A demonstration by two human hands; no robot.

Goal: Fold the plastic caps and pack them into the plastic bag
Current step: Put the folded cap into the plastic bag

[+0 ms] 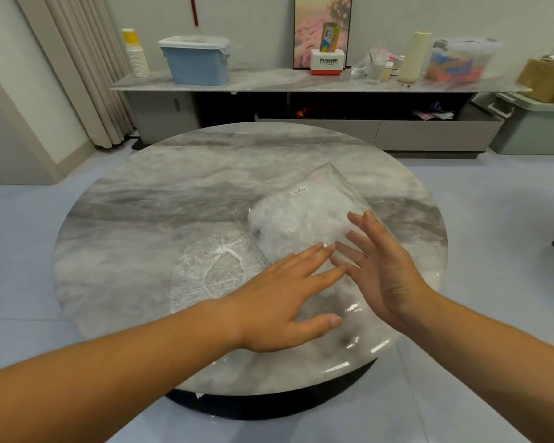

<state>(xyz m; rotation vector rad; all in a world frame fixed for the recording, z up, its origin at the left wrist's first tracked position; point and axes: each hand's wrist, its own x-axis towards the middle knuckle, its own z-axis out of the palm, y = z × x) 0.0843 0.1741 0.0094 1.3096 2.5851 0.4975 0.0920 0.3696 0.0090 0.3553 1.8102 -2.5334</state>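
Observation:
A clear plastic bag (304, 215) stuffed with white crumpled caps lies on the right half of the round marble table (141, 219). Its empty near end stretches toward the table's front edge. A loose clear plastic cap (211, 270) with a gathered elastic rim lies spread flat to the bag's left. My left hand (282, 302) reaches in from the left, fingers straight and spread, over the bag's flat near end. My right hand (381, 266) is beside it, palm turned left, fingers straight, its fingertips at the bag's stuffed part. Neither hand grips anything.
Behind the table a long low cabinet (269, 83) carries a blue bin (197, 59), a stack of paper cups (136, 54), a Panasonic box (328, 63), a cream roll and a lidded container. A grey storage box (531, 123) stands at the far right on the floor.

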